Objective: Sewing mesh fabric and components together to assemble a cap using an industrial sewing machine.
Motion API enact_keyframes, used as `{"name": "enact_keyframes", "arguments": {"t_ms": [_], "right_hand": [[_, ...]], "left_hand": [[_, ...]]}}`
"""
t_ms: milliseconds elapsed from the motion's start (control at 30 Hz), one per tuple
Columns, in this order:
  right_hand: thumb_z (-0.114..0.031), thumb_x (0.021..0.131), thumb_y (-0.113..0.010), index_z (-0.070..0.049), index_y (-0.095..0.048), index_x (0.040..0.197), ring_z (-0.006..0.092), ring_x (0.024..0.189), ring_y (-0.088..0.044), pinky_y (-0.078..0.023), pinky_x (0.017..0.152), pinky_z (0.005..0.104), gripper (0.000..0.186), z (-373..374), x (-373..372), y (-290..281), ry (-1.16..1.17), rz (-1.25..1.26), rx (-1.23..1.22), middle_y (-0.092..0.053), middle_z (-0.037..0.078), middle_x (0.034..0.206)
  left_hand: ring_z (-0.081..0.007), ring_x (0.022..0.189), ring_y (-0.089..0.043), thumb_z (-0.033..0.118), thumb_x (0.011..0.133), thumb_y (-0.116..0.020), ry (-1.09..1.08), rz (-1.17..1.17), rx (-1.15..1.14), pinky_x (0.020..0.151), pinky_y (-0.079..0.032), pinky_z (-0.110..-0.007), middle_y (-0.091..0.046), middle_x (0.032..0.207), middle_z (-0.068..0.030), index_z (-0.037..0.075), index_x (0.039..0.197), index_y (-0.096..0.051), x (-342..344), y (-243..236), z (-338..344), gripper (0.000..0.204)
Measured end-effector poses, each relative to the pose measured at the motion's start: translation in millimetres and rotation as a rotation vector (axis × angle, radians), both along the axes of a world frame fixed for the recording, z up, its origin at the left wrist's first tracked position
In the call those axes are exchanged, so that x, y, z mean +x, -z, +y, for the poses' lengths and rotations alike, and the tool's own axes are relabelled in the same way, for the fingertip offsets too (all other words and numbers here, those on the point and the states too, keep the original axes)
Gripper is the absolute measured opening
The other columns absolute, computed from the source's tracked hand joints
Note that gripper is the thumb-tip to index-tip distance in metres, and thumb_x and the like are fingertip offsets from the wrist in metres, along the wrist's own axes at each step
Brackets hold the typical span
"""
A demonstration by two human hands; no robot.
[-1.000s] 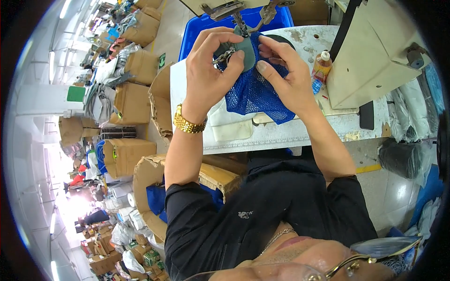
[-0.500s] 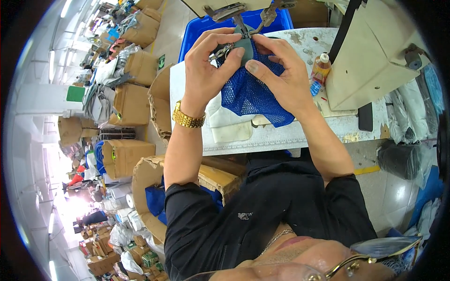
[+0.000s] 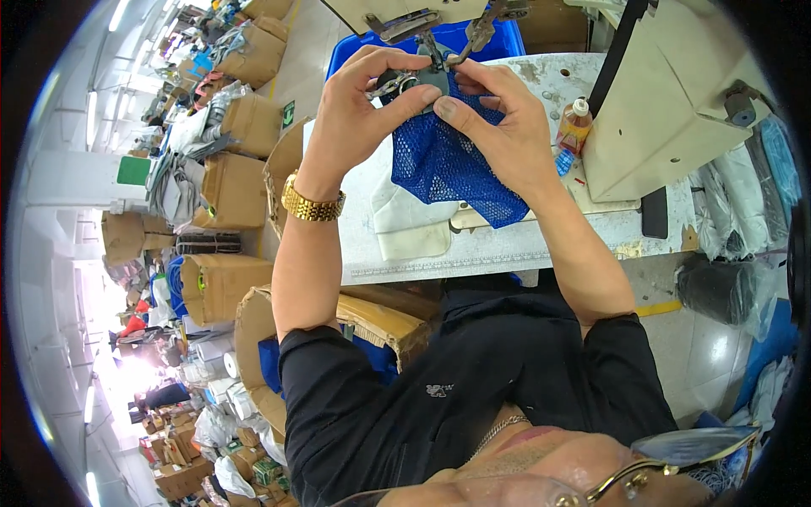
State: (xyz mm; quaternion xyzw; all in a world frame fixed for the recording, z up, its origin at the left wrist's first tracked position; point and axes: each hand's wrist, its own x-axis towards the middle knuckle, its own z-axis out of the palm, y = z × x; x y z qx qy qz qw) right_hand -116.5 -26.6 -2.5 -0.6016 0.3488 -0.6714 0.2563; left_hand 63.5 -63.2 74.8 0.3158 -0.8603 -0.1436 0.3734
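My left hand (image 3: 359, 110) and my right hand (image 3: 498, 114) pinch the upper edge of a blue mesh fabric piece (image 3: 456, 165) with a grey patch at its top, raised over the grey work table (image 3: 439, 253). Small metal scissors (image 3: 395, 83) poke out of my left hand's fingers. A gold wristwatch (image 3: 311, 203) sits on my left wrist. The mesh hangs down between both hands toward white fabric pieces (image 3: 410, 224) lying on the table.
A cream sewing machine (image 3: 667, 110) stands at the right, with a small orange-liquid bottle (image 3: 574, 127) beside it. A blue bin (image 3: 422, 42) sits beyond the table. An open cardboard box (image 3: 338, 338) is at my left knee; several boxes and bags fill the aisle at left.
Both hands have lifted the mesh piece a little farther up and away from me; the grip is unchanged.
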Motion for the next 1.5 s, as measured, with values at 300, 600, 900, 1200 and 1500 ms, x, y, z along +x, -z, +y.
{"name": "enact_keyframes", "arguments": {"t_ms": [300, 600, 900, 1200, 1500], "right_hand": [[-0.032, 0.08, -0.078, -0.002, -0.066, 0.117, 0.0207, 0.089, -0.062, -0.048, 0.08, 0.0304, 0.049, -7.5, -2.4, 0.0, -0.027, 0.027, 0.049, -0.062, 0.01, 0.096], [-0.033, 0.08, -0.077, -0.001, -0.065, 0.115, 0.0217, 0.091, -0.062, -0.048, 0.082, 0.0316, 0.049, -6.0, -9.1, -5.3, -0.056, 0.07, 0.041, -0.062, 0.011, 0.098], [-0.043, 0.077, -0.078, 0.0, -0.065, 0.113, 0.0258, 0.095, -0.061, -0.047, 0.085, 0.0343, 0.058, -3.3, -8.8, -10.7, -0.069, 0.157, 0.034, -0.063, 0.014, 0.101], [-0.046, 0.079, -0.072, 0.001, -0.065, 0.107, 0.0327, 0.088, -0.059, -0.046, 0.08, 0.0395, 0.055, -0.3, -8.3, -23.2, -0.039, 0.286, 0.069, -0.06, 0.017, 0.094], [-0.023, 0.083, -0.068, 0.002, -0.062, 0.115, 0.0266, 0.088, -0.062, -0.047, 0.081, 0.0328, 0.041, -1.0, -8.2, -19.7, -0.136, 0.14, 0.133, -0.063, 0.015, 0.1]], "left_hand": [[-0.0129, 0.085, -0.057, 0.019, 0.082, -0.075, -0.035, -0.005, 0.053, 0.076, -0.046, -0.027, -0.062, 0.093, -0.0028, 0.005, 0.102, -0.072, 0.0, 0.0, -6.8, 0.025], [-0.0131, 0.088, -0.054, 0.017, 0.082, -0.075, 0.012, 0.004, 0.234, 0.08, -0.042, -0.027, -0.06, 0.09, -0.0023, 0.007, 0.104, -0.072, 3.9, -6.6, -7.7, 0.025], [-0.0132, 0.088, -0.055, 0.017, 0.082, -0.075, -0.002, 0.073, 0.252, 0.081, -0.044, -0.028, -0.062, 0.091, -0.002, 0.007, 0.102, -0.073, 5.8, -2.8, -10.4, 0.023], [-0.0107, 0.086, -0.056, 0.015, 0.081, -0.077, -0.041, 0.122, 0.23, 0.08, -0.044, -0.026, -0.063, 0.089, -0.0003, 0.006, 0.096, -0.071, 3.5, 3.7, -4.2, 0.019], [-0.0078, 0.08, -0.056, 0.016, 0.08, -0.079, -0.013, 0.212, 0.228, 0.074, -0.045, -0.023, -0.064, 0.087, -0.0011, 0.004, 0.091, -0.069, -0.1, 8.1, -4.3, 0.018]]}}
